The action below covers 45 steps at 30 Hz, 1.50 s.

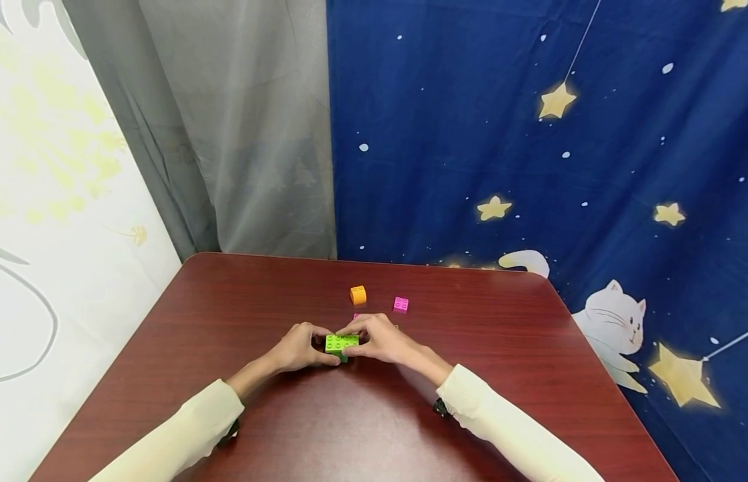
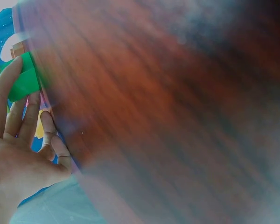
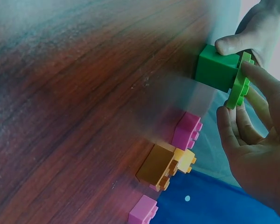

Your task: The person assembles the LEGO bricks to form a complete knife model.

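Close together over the middle of the table, both hands meet at two green toy bricks. My left hand (image 1: 296, 348) holds the dark green brick (image 3: 217, 68) between thumb and fingers. With thumb and fingers my right hand (image 1: 381, 339) pinches the thin light green brick (image 1: 336, 343), which lies over the dark green one. From the right wrist view, the light green brick (image 3: 240, 83) is slightly tilted, and a narrow gap with studs shows between the two. The left wrist view has the dark green brick (image 2: 26, 80) at the left fingertips.
Beyond the hands on the dark red table (image 1: 277, 281) lie an orange curved-top brick (image 1: 358, 295) and a pink brick (image 1: 400, 305). In the right wrist view, another pink brick (image 3: 186, 130), a brown brick (image 3: 155, 165) and a yellow brick (image 3: 185, 159) sit near the right hand.
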Available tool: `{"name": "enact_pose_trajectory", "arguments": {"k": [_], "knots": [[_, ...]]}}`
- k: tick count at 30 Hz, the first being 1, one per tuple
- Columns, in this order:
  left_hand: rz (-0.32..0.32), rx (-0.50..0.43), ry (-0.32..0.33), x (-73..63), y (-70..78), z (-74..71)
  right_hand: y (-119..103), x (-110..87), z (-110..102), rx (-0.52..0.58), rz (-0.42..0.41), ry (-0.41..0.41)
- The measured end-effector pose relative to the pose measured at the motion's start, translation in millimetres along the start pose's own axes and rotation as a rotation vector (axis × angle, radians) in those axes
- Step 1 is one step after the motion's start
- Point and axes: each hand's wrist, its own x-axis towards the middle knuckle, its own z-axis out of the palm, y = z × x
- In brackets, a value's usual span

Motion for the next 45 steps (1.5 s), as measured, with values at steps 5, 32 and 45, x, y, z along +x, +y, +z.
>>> {"name": "enact_pose_trajectory", "arguments": {"k": [5,32,45], "knots": [[-0.001,0.000,-0.003,-0.1,-1.6,0.6,-0.9,1.5,0.3,-0.009,-0.010,-0.004],[0.036,0.024,0.006,-1.6,1.1,3.5,-1.5,-4.8,3.7,-0.091,0.059,-0.017],[0.076,0.069,0.035,-0.5,-3.2,2.7,6.8,-8.8,17.1,-0.086,-0.007,0.067]]}}
